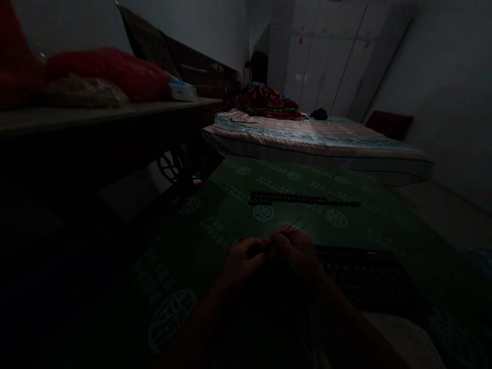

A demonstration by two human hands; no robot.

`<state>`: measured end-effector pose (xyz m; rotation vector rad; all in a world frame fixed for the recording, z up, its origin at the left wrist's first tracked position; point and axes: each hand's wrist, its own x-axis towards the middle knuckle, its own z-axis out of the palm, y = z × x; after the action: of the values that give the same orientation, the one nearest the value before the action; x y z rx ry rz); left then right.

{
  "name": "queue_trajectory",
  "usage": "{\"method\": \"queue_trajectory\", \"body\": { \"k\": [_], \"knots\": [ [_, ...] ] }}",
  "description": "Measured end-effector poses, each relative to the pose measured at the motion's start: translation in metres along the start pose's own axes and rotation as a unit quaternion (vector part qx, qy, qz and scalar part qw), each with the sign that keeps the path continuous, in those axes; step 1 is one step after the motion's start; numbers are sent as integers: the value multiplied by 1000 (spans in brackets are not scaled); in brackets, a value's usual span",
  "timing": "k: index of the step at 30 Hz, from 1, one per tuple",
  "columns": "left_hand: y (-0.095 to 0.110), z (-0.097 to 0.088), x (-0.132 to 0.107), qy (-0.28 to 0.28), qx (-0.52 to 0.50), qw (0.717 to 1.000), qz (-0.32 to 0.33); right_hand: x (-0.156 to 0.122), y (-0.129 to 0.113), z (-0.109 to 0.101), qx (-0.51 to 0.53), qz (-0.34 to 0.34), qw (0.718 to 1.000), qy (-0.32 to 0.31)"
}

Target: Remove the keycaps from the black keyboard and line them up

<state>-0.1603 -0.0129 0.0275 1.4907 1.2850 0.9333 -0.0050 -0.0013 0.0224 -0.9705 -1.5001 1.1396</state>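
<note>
The room is very dark. My left hand (242, 262) and my right hand (298, 252) meet low in the middle of the view, fingers pinched together over a green printed sheet (230, 210). Thin needle-like sticks (298, 224) poke up from my right hand's fingers. What my left hand pinches is too dark to name. A long dark strip of small pieces (303, 199) lies on the green sheet just beyond my hands. Dark netted material (369, 282) spreads under and right of my right wrist.
A dark table (115, 115) with red bundles (107, 69) stands on the left, an iron treadle frame (172, 165) beneath it. A mattress (319, 139) with a colourful cloth heap (269, 101) lies behind. White wardrobe doors (330, 56) fill the back wall.
</note>
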Motion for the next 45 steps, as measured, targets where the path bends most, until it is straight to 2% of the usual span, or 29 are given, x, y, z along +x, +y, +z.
{"method": "queue_trajectory", "body": {
  "k": [4, 7, 11, 13, 15, 17, 21, 23, 29, 35, 41, 45],
  "knots": [
    [-2, -1, 0, 7, -61, 998, -11, -1, -5, 1, -28, -31, 999, 14],
    [-5, -3, 1, 39, -75, 996, -13, 0, -6, -1, -91, -46, 993, 64],
    [-6, -7, 2, 82, -75, 993, -27, 0, -2, -7, -260, -108, 954, 101],
    [-5, -10, 2, 79, -103, 991, -31, 0, -1, -8, -326, -148, 929, 94],
    [-4, -11, 2, 78, -141, 986, -36, -1, -2, -6, -354, -174, 916, 67],
    [-3, -12, 2, 86, -172, 981, -40, -2, -5, -1, -334, -175, 926, 28],
    [-4, -12, 1, 88, -245, 965, -45, -7, -10, 10, -220, -140, 964, -48],
    [-5, -11, 0, 77, -282, 955, -45, -8, -12, 13, -189, -126, 971, -76],
    [-7, -12, -1, 44, -328, 942, -47, -8, -12, 15, -161, -76, 982, -62],
    [-10, -14, -1, 28, -351, 935, -35, -2, -14, 13, -194, -71, 975, -84],
    [-9, -16, -3, 27, -353, 935, -33, 6, -20, 13, -242, -111, 956, -123],
    [-8, -16, 0, 77, -370, 925, -42, 25, -19, 4, -265, -99, 951, -121]
  ]
}}
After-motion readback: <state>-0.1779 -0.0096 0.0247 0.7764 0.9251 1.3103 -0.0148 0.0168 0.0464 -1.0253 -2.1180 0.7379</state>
